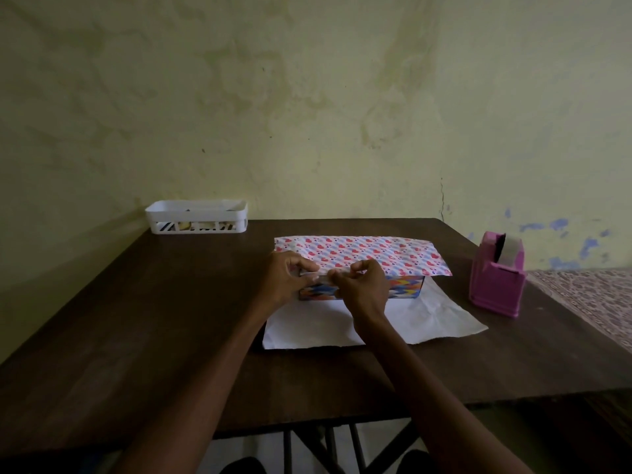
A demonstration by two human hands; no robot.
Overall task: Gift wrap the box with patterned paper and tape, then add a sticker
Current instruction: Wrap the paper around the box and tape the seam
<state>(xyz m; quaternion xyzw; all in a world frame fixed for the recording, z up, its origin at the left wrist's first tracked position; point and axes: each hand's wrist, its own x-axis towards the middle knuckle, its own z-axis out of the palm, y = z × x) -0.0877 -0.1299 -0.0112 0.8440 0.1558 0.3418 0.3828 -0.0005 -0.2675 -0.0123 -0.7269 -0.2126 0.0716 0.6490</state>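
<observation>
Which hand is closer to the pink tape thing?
The right hand; the pink tape dispenser stands to its right, while the left hand is farther left.

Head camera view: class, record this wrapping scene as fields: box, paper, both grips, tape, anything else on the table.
patterned paper: hearts; folded over the box top, white underside flat on the table in front
box: near side bare
left grip: pinches paper edge at box's near top edge
right grip: pinches same edge, beside left grip
tape dispenser: pink, right of box, untouched
basket: white, table's far left corner
</observation>
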